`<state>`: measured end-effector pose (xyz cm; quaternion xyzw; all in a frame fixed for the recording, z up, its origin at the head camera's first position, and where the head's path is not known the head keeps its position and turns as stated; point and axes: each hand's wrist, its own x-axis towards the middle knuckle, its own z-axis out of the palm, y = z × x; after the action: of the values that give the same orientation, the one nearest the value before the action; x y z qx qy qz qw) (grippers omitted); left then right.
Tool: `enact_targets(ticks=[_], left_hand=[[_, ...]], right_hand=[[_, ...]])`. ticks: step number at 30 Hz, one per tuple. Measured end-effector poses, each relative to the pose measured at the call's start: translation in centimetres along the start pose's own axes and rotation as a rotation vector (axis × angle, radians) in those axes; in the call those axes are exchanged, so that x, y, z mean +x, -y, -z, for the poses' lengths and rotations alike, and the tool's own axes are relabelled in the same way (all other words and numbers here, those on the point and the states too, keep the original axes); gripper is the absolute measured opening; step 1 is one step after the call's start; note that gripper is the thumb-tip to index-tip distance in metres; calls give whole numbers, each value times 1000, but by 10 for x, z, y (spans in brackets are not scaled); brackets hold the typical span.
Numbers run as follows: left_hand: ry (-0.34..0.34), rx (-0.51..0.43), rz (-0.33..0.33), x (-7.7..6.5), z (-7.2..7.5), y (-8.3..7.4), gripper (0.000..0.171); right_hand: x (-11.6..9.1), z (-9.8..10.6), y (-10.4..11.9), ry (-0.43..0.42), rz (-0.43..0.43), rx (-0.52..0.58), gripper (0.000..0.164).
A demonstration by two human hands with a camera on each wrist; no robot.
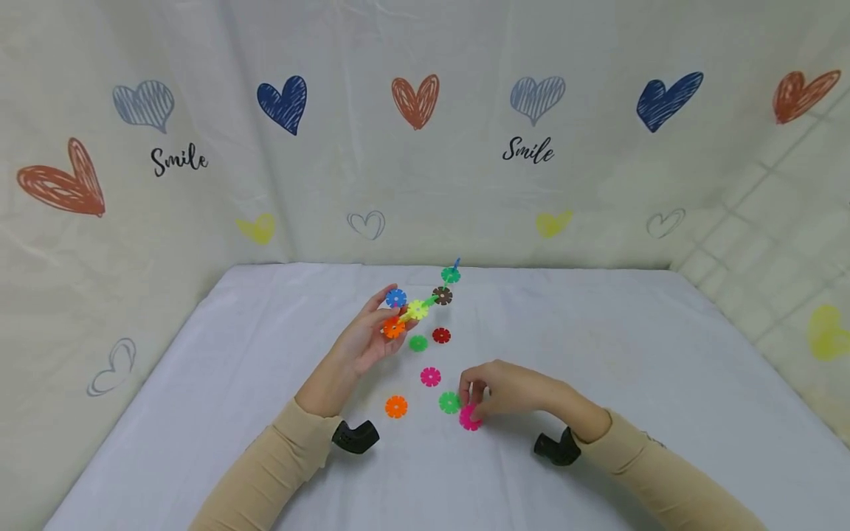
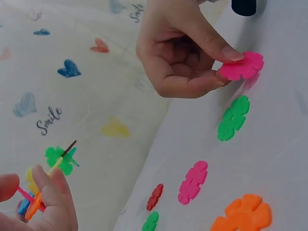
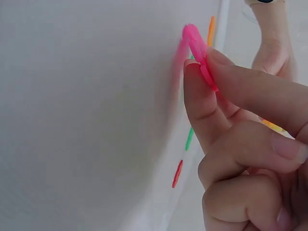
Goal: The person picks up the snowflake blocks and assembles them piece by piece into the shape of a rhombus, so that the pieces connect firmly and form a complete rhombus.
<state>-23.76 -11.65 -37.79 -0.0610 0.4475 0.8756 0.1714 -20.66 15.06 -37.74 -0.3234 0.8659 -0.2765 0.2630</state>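
My left hand [image 1: 361, 343] is raised over the table and holds a chain of interlocking plastic flower discs. Along that chain I see a blue disc [image 1: 396, 297], an orange disc [image 1: 393, 329], a yellow disc [image 1: 417, 310], a brown disc [image 1: 442, 296] and a green disc [image 1: 451, 275] toward the far end. Between thumb and index finger, my right hand [image 1: 511, 387] pinches a single pink disc [image 2: 246, 65] by its edge. In the right wrist view the pink disc [image 3: 195, 43] appears nearly edge-on, tilted close over the white cloth.
Loose discs lie on the white tablecloth [image 1: 631, 339] between my hands: green [image 1: 449, 403], pink [image 1: 430, 377], orange [image 1: 396, 406], smaller green [image 1: 418, 344] and red [image 1: 441, 335]. Black camera mounts [image 1: 356, 436] hang at both wrists. A heart-printed cloth backdrop [image 1: 465, 199] rises behind the table.
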Motion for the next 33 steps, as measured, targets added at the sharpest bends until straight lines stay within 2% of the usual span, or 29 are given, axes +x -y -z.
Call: enact_targets(ticks=[7, 12, 20, 27, 33], left_hand=[[3, 6, -3, 0, -1, 1, 55], [14, 6, 10, 1, -2, 2, 56], [-18, 31, 13, 0, -3, 5, 53], [-50, 107, 14, 1, -3, 9, 48], [-54, 148, 7, 0, -5, 9, 42]], right_hand=[[-2, 15, 1, -27, 6, 48, 13], [-4, 31, -1, -94, 39, 85, 12], [-1, 52, 3, -302, 74, 112, 12], [14, 62, 15, -496, 101, 150, 7], [26, 65, 25, -614, 119, 142, 9]])
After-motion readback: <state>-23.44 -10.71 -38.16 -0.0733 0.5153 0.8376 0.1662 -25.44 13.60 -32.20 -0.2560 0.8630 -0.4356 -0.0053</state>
